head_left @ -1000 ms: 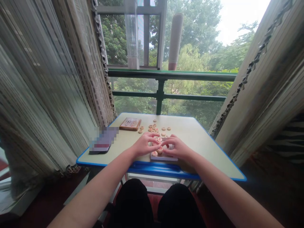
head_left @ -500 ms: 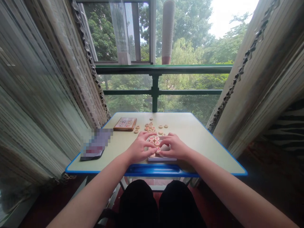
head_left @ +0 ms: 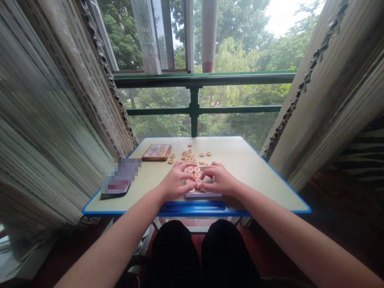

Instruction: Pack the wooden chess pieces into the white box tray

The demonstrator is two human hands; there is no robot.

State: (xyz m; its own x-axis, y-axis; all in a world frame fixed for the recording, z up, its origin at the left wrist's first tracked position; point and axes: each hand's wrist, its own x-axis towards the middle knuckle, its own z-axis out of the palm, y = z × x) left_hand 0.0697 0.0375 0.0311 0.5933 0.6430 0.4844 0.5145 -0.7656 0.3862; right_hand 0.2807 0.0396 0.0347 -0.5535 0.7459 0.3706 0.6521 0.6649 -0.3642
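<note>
My left hand (head_left: 175,182) and my right hand (head_left: 220,180) rest side by side over a shallow grey box (head_left: 204,195) near the table's front edge. Round wooden chess pieces with red characters (head_left: 194,173) lie in the box between my fingers. The fingers of both hands are curled onto these pieces, and I cannot make out whether any single piece is pinched. Several more loose pieces (head_left: 192,155) lie scattered on the table just beyond the box.
The table (head_left: 255,172) is pale with a blue rim. A brown wooden box lid (head_left: 157,152) lies at the back left, a dark blurred flat object (head_left: 120,182) at the left edge. Curtains hang on both sides; a green railing (head_left: 204,78) and window stand behind.
The view has tilted slightly downward and shifted. My hands stay over the box, fingers working the pieces closer together.
</note>
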